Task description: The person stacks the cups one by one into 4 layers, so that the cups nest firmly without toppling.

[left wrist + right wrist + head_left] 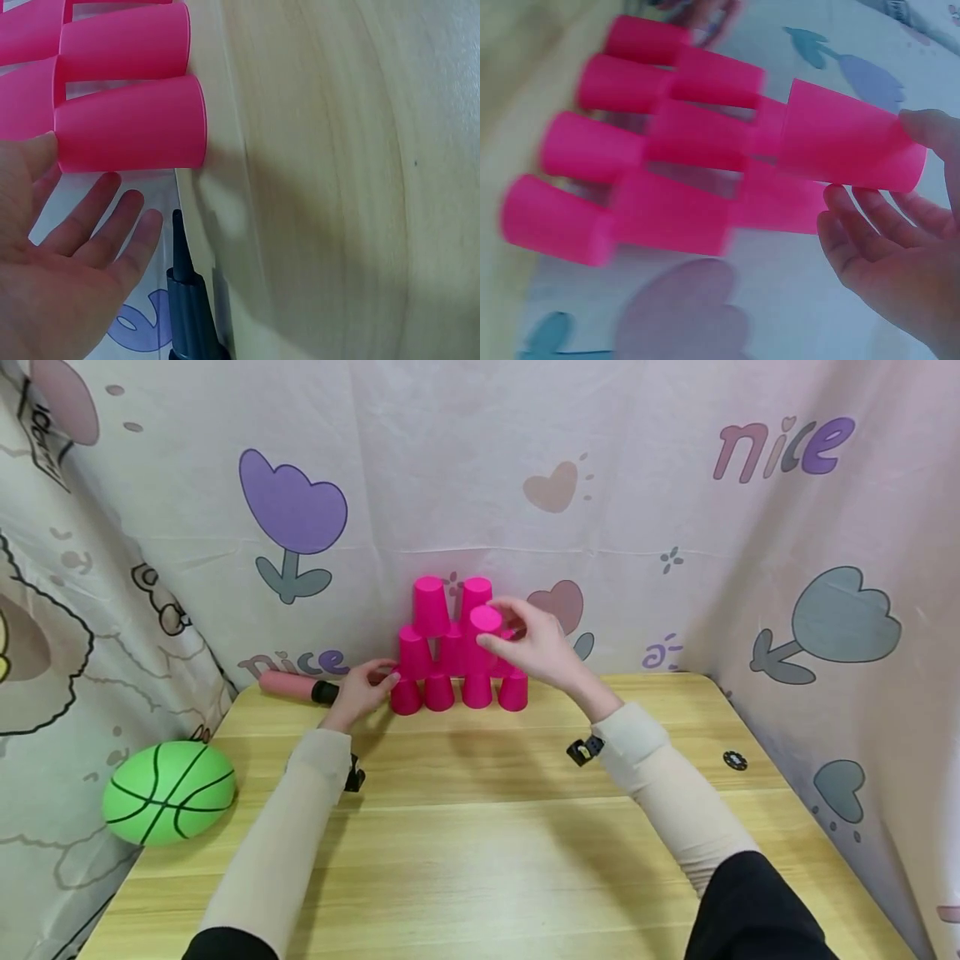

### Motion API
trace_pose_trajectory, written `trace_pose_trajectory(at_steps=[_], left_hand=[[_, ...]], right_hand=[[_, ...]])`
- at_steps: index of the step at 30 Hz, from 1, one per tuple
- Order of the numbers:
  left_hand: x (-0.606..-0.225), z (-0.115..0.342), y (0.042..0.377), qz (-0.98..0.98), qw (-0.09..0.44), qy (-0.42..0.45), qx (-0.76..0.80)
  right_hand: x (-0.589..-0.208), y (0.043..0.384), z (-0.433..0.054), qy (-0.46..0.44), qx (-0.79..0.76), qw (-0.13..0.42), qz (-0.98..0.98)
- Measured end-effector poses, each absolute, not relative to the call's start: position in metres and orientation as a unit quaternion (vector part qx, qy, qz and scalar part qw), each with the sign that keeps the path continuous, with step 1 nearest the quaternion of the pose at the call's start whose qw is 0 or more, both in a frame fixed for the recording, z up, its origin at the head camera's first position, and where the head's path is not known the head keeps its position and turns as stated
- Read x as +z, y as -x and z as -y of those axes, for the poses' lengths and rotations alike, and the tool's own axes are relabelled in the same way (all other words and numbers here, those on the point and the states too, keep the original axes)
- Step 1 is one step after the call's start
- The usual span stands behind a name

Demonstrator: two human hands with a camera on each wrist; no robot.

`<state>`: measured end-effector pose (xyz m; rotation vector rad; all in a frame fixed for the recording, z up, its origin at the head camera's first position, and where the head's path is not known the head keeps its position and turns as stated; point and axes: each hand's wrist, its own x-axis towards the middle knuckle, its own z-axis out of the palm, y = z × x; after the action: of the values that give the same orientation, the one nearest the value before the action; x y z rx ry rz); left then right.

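Observation:
Upside-down pink cups stand in a stacked pyramid at the table's back edge, with several in the bottom row (438, 693), three in the middle row and two on top. My right hand (536, 643) holds one more pink cup (851, 139) between thumb and fingers, base up, in front of the upper right cups. At the pyramid's lower left, my left hand (363, 695) has its fingers loosely extended. In the left wrist view, its thumb tip is right at the base edge of the end cup (135, 127).
Left of the pyramid lies a pink cylinder (287, 685) with a black tapered nozzle (191, 300). A green ball (171, 793) with black lines sits at the table's left edge. Near the right edge is a black-and-white round chip (735, 761). A printed curtain (450, 468) hangs behind.

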<state>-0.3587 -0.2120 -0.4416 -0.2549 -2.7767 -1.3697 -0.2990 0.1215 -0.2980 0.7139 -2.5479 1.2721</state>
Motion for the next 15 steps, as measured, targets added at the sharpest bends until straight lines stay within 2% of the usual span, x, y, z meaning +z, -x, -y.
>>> trace_pose_trajectory(at_steps=[8,15], left_hand=[[-0.444,0.212,0.357,0.889,0.022,0.081,-0.451],[-0.444,0.210,0.356,0.883,0.025,0.081,-0.462]], right_hand=[[-0.239,0.315,-0.101,-0.249,0.456,0.104,0.848],[-0.220,0.339,-0.084,-0.218,0.442,0.107,0.863]])
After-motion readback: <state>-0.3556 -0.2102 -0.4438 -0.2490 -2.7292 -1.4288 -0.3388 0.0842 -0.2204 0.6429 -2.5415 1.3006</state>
